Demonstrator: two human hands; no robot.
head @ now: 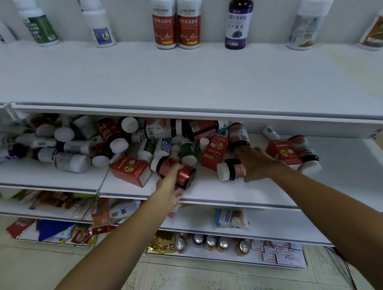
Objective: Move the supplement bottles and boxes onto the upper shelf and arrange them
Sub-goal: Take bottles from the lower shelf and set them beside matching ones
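Step in hand: pick-up. Left hand [169, 185] grip wraps red bottle [183, 174]; right hand [257, 164] grip wraps pink bottle [230, 172]. Both lie centre frame, on middle shelf [210, 193]. Next, likely: lift clear, stand upright on upper shelf [183, 79].

I'm seeing capped bottles [70, 161] and red boxes [130, 171] lying jumbled on their sides across the lower shelf [352, 170], while labelled bottles [188, 24] are standing upright along the upper shelf's [183, 79] back edge.

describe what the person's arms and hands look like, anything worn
No sleeves show: the left forearm and right forearm are bare to the frame edge. The left hand and right hand wear no gloves, and no watch or bracelet shows at either wrist.
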